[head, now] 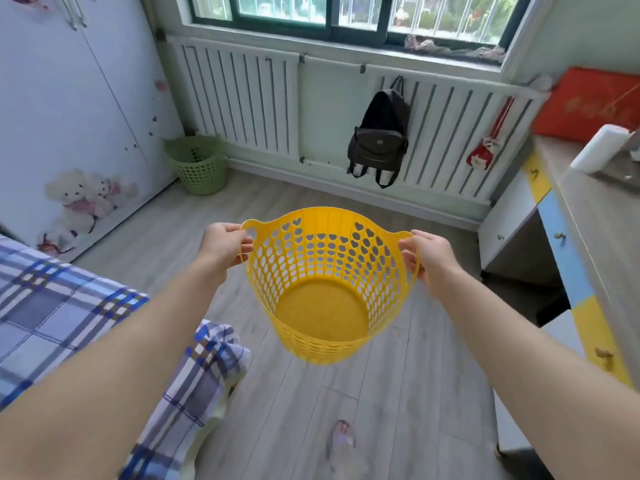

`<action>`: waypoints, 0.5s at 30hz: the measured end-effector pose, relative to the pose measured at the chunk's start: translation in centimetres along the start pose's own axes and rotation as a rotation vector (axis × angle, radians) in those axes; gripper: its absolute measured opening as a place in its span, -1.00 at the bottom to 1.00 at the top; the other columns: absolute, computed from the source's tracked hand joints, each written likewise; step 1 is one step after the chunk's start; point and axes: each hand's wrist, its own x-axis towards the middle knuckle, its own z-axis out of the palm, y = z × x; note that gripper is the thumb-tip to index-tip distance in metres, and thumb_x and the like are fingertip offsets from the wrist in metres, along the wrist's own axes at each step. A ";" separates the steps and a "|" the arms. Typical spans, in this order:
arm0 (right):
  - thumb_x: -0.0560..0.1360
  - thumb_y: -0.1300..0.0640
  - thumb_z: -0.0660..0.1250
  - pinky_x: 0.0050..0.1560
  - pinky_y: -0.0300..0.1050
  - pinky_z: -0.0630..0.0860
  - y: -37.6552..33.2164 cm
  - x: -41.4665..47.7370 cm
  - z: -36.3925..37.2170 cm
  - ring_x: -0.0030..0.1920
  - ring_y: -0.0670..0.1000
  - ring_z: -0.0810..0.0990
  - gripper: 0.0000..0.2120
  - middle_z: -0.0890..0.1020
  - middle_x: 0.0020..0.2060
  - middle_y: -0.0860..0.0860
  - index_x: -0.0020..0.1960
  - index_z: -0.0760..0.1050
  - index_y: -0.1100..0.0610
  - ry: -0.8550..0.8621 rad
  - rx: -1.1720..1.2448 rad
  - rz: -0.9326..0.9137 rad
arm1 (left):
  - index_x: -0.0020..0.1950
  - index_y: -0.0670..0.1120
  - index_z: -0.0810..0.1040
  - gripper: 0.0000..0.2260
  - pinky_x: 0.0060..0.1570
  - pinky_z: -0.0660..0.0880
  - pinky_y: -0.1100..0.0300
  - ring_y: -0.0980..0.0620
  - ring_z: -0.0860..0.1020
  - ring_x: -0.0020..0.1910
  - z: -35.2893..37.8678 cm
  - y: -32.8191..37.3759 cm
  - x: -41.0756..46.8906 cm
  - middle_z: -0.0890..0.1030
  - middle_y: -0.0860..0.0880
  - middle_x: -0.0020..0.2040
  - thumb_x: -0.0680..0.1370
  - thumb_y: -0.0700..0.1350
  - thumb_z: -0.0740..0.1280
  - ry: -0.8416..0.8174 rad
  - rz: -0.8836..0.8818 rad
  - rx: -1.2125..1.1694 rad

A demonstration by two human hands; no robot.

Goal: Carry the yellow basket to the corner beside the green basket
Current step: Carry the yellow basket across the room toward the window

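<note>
An empty yellow basket (pixel 323 306) with heart-shaped holes hangs in the air above the wooden floor, in the middle of the view. My left hand (pixel 225 242) grips its left handle and my right hand (pixel 427 256) grips its right handle. The basket tilts slightly, so I see its bare bottom. A green basket (pixel 197 166) stands on the floor in the far left corner, between the wardrobe and the radiator, well beyond the yellow one.
A bed with a blue plaid sheet (pixel 69 306) fills the left foreground. A white wardrobe (pixel 69 116) lines the left wall. A dark backpack (pixel 379 140) hangs on the radiator (pixel 242 98) under the window. A desk (pixel 595 216) runs along the right. Grey floorboards (pixel 270 209) lie between me and the corner.
</note>
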 end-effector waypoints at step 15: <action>0.43 0.26 0.32 -0.19 -0.18 0.51 -13.7 28.7 17.5 -0.17 -0.04 0.53 -0.52 0.58 -0.16 0.02 0.35 0.42 0.12 -0.175 -0.063 -0.023 | 0.06 -0.15 0.48 -0.83 -0.23 0.52 0.14 0.01 0.53 -0.29 2.7 10.3 28.9 0.55 -0.12 -0.21 0.54 -0.30 0.17 0.172 -0.054 -0.070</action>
